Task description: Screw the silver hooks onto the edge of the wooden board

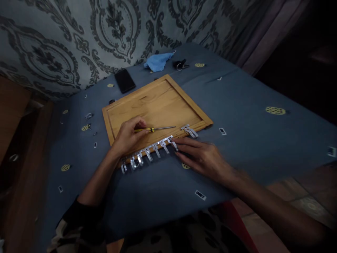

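A framed wooden board [152,105] lies at an angle on the cloth-covered table. Along its near edge runs a row of silver metal hooks [155,150], with a separate hook piece [189,130] toward the right corner. My left hand [129,135] rests over the board, its fingers closed round the yellow handle of a screwdriver [164,128] whose shaft points right. At the right end of the row, the fingers of my right hand [201,154] close on a metal hook [174,144] at the board's edge. Its fingertips partly cover that hook.
Behind the board are a black phone [124,80], a blue cloth [158,61] and a black item with a ring [180,64]. Small metal pieces [88,115] lie to the left on the blue tablecloth [252,140]. A patterned curtain [116,31] hangs at the back.
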Action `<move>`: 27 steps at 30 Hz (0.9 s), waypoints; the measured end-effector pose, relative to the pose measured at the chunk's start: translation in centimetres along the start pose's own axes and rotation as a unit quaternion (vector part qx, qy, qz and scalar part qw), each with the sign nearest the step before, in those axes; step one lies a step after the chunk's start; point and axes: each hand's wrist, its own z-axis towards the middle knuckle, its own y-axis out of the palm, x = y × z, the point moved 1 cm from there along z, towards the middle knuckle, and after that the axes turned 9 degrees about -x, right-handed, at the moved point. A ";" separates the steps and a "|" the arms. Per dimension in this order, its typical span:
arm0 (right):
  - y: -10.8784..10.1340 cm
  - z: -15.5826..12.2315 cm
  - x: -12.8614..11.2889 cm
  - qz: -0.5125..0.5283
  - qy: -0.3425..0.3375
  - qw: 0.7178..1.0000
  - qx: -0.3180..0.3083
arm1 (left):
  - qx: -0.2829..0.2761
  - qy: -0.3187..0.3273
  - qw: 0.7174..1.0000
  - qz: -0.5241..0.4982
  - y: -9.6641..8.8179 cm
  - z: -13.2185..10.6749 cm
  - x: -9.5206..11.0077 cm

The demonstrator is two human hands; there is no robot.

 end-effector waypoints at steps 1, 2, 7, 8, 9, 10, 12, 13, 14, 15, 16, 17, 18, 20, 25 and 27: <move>0.0 0.0 0.0 0.002 0.002 1.000 -0.003 | -0.003 0.003 0.999 0.037 0.1 0.0 0.3; -0.1 0.0 0.0 0.002 0.004 1.000 -0.005 | -0.002 0.009 0.997 0.080 0.2 -0.1 0.8; -0.1 0.0 -0.1 -0.009 0.003 1.000 -0.002 | -0.009 0.038 0.978 0.204 1.3 -1.0 4.9; -0.1 0.0 -0.2 -0.011 0.000 1.000 0.002 | -0.028 0.047 0.980 0.191 1.7 -1.3 5.7; -0.2 0.0 -0.2 -0.011 -0.002 1.000 0.004 | -0.057 0.050 0.979 0.190 2.1 -1.6 6.5; -0.2 0.0 -0.2 -0.010 -0.003 1.000 0.004 | -0.080 0.045 0.975 0.205 2.6 -1.8 7.1; -0.2 0.0 -0.2 -0.006 -0.002 1.000 0.002 | -0.105 0.022 0.966 0.237 3.4 -2.3 7.8; -0.3 0.0 -0.2 -0.004 0.000 1.000 0.000 | -0.107 0.013 0.963 0.248 3.7 -2.4 7.9; -0.3 0.0 -0.2 -0.002 0.001 1.000 -0.001 | -0.107 0.005 0.961 0.256 4.0 -2.5 7.9; -0.3 0.0 -0.2 0.000 0.002 1.000 -0.002 | -0.105 0.000 0.960 0.259 4.2 -2.6 7.8; -0.3 0.0 -0.3 0.002 0.005 1.000 -0.005 | -0.105 -0.003 0.960 0.261 4.4 -2.7 7.7; -0.3 0.0 -0.3 0.004 0.009 1.000 -0.010 | -0.104 -0.004 0.960 0.261 4.5 -2.7 7.5; -0.3 0.0 -0.2 0.007 0.013 1.000 -0.014 | -0.103 -0.005 0.960 0.261 4.6 -2.7 7.3; -0.2 -0.1 -0.2 0.011 0.020 1.000 -0.019 | -0.097 -0.001 0.961 0.258 4.8 -2.7 6.9; -0.1 -0.1 -0.1 0.006 0.021 1.000 -0.018 | -0.088 0.010 0.959 0.271 5.1 -2.7 6.8; -0.1 -0.1 -0.2 0.008 0.018 1.000 -0.016 | -0.086 0.007 0.956 0.280 5.1 -2.6 7.0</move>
